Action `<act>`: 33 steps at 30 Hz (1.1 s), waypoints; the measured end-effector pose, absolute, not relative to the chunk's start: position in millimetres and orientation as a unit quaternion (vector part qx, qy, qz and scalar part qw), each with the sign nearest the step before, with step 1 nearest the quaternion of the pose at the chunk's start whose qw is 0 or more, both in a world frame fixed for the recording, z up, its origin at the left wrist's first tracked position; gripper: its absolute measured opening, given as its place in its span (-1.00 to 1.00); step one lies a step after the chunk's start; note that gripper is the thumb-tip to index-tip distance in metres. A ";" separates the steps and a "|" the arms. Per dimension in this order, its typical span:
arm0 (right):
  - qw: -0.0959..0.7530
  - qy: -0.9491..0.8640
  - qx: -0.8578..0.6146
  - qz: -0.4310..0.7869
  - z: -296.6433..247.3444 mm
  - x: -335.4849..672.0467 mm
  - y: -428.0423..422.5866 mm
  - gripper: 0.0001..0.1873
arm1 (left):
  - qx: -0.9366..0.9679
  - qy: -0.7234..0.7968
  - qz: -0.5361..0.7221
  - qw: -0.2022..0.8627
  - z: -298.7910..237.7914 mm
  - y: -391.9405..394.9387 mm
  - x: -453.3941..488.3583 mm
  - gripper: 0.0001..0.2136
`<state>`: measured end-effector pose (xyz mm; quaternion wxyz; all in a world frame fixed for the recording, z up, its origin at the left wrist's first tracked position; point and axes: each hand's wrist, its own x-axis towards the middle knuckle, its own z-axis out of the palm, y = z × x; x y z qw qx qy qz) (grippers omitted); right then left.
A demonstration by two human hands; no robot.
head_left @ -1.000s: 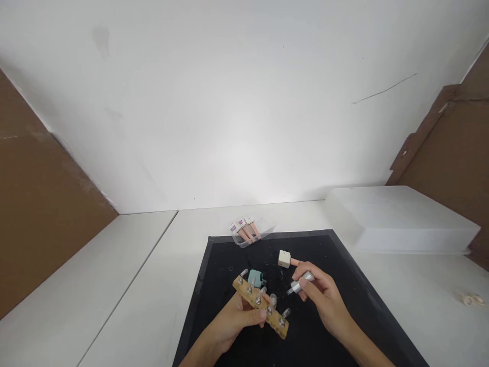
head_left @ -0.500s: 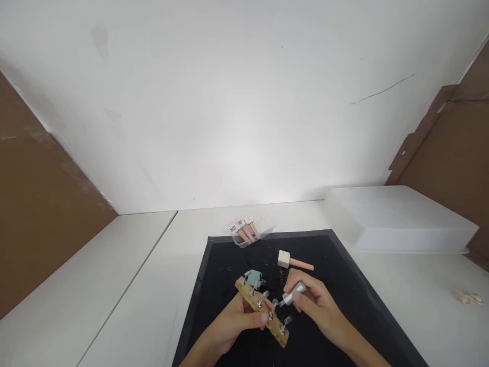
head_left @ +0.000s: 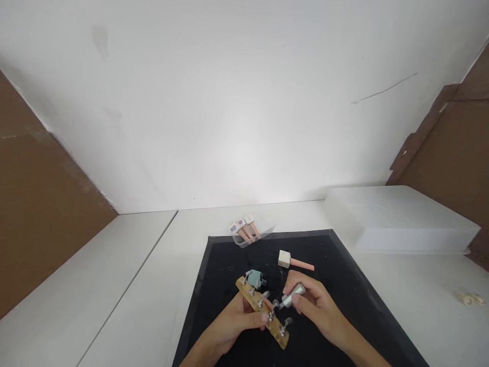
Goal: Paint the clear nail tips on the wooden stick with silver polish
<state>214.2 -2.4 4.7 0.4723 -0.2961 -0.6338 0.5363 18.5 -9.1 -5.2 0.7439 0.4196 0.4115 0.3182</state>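
Note:
My left hand (head_left: 240, 322) is closed around a wooden nail-tip stand (head_left: 280, 338), thumb on its near edge and fingers beneath. The strip slants down to the right, and several clear nail tips stand on its metal pegs. Pinched in my right hand (head_left: 315, 303) is a silver-handled nail polish brush (head_left: 293, 295). Its dark tip points down-left at a nail tip (head_left: 275, 304) near the strip's right end; whether they touch I cannot tell. Behind the strip's far end sits a teal polish bottle (head_left: 254, 278), partly hidden.
A white bottle with a pink handle (head_left: 301, 264) lies on the black mat (head_left: 225, 255). Similar bottles (head_left: 244, 232) rest in a clear tray (head_left: 263, 234) at the back. A translucent white box (head_left: 401, 219) stands at right, with small cream rings (head_left: 466, 299) in front.
Very little differs. The brush has shifted slightly down and left beside the nail tip, while the left hand holds the stand almost still.

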 end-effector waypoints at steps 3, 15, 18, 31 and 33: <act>0.470 -0.632 -0.292 0.542 5.6 214.2 -2.5 -0.76 | 0.426 0.409 0.314 0.744 -8.0 -8.5 17.3 -0.66; 0.519 -0.535 -0.256 0.616 -9.6 214.0 1.4 -0.76 | 0.429 0.405 0.317 0.742 -12.7 -9.2 15.8 -0.65; 0.502 -0.551 -0.261 0.614 -8.5 214.2 1.4 -0.76 | 0.430 0.406 0.314 0.743 -13.2 -9.4 15.6 -0.66; 0.466 -0.637 -0.287 0.543 2.3 215.0 -1.2 -0.76 | 0.428 0.409 0.313 0.742 -13.6 -9.0 15.2 -0.66; 0.467 -0.645 -0.289 0.531 3.9 215.2 -2.1 -0.76 | 0.429 0.410 0.314 0.741 -13.9 -8.6 15.1 -0.66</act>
